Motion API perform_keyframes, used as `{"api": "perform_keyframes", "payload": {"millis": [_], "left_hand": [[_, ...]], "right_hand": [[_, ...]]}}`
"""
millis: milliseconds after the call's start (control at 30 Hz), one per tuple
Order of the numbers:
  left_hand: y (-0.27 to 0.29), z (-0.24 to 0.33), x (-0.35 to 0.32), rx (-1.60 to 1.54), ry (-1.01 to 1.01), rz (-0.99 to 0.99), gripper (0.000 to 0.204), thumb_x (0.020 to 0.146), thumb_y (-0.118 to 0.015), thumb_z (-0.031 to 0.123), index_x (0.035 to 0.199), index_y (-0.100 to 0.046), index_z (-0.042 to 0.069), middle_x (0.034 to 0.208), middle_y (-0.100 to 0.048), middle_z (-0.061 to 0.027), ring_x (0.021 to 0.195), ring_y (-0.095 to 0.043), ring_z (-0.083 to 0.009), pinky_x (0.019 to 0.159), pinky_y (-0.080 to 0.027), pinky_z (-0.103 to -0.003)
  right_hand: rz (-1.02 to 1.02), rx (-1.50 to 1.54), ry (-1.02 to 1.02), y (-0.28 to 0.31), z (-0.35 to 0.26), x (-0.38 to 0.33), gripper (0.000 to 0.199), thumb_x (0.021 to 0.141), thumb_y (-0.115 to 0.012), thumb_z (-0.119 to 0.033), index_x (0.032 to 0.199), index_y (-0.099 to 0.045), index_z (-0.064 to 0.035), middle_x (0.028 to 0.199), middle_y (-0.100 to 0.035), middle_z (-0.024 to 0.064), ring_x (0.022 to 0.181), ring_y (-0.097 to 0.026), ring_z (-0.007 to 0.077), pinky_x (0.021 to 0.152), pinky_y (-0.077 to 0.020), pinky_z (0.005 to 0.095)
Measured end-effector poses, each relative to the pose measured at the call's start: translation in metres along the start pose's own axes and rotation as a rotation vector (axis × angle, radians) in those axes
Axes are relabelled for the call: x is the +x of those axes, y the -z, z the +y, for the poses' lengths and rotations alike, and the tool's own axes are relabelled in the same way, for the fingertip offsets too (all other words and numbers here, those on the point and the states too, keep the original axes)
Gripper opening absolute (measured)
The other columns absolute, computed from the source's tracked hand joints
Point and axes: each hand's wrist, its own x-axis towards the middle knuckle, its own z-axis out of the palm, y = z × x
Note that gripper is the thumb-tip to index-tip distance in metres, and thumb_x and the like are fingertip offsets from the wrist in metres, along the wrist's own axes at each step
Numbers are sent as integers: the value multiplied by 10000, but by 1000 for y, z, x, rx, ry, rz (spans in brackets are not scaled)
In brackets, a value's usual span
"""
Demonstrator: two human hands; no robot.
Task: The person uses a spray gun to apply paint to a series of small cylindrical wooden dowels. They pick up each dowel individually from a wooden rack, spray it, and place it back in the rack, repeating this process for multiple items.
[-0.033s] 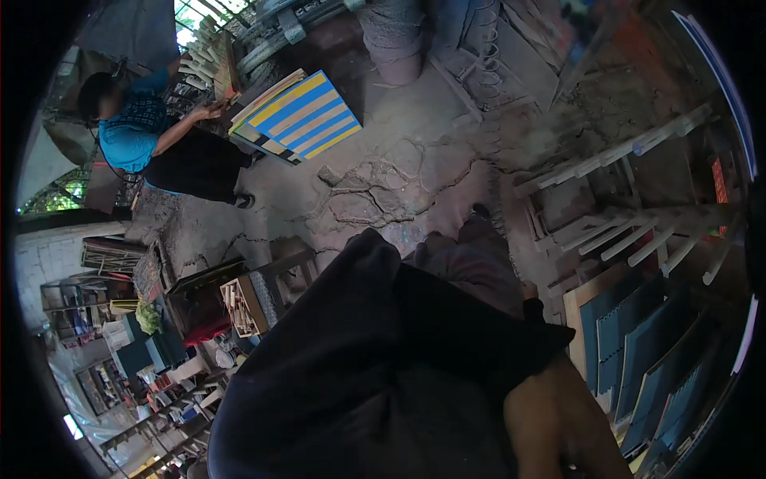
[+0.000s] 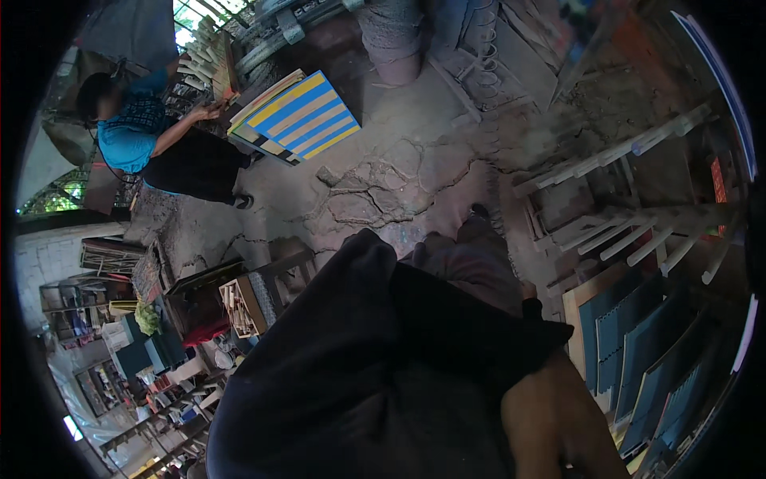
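My right arm (image 2: 550,415) comes out of a black sleeve (image 2: 487,319) and runs off the lower edge, its hand out of sight. My left hand does not show either. Black cloth (image 2: 319,375) covers the middle, with my trouser leg (image 2: 471,267) and a dark shoe (image 2: 479,211) beyond it. Beside the leg is a small skin-toned patch (image 2: 529,290) above a dark band; what it is I cannot make out. Nearest my arm stand several dark blue-green panels (image 2: 618,339), upright in a row.
At the far left a person in a blue shirt (image 2: 128,140) reaches toward a blue, yellow and wood-toned striped board (image 2: 307,118). Cracked floor (image 2: 375,191) lies ahead. A rack with wooden pegs (image 2: 630,231) stands right. Left are a box of wooden pieces (image 2: 239,307) and cluttered shelves (image 2: 72,307).
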Motion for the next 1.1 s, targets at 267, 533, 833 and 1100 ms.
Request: {"api": "perform_keyframes", "payload": {"millis": [267, 533, 833, 1100], "left_hand": [[-4, 71, -22, 389, -35, 69, 665, 769, -713, 548, 1084, -504, 1, 971, -498, -96, 865, -479, -212, 755, -402, -337], [6, 109, -49, 499, -64, 120, 645, 758, -738, 504, 1105, -508, 12, 1002, -515, -112, 904, -501, -241, 783, -415, -357], [25, 117, -40, 513, -123, 121, 629, 747, -766, 456, 1129, -513, 24, 1037, -535, -130, 947, -526, -274, 815, -430, -379], [91, 99, -4, 315, -103, -7, 623, 737, -790, 413, 1150, -517, 36, 1068, -552, -146, 986, -547, -303, 844, -444, -399]], "right_hand": [[-84, -18, -32, 7, -34, 25, 526, 846, -551, -490, 1015, -661, -4, 968, -642, 278, 943, -606, 452, 798, -464, 511], [-104, -3, -7, 41, -119, 30, 448, 847, -605, -431, 879, -631, 16, 812, -636, 216, 743, -626, 326, 701, -465, 414], [-123, -88, 137, 39, -109, 75, 372, 869, -590, -360, 910, -648, 6, 837, -643, 220, 768, -637, 305, 709, -470, 413], [-216, -66, -4, 31, -118, 101, 387, 850, -586, -380, 932, -684, -15, 882, -667, 211, 846, -650, 327, 760, -483, 433]]}}
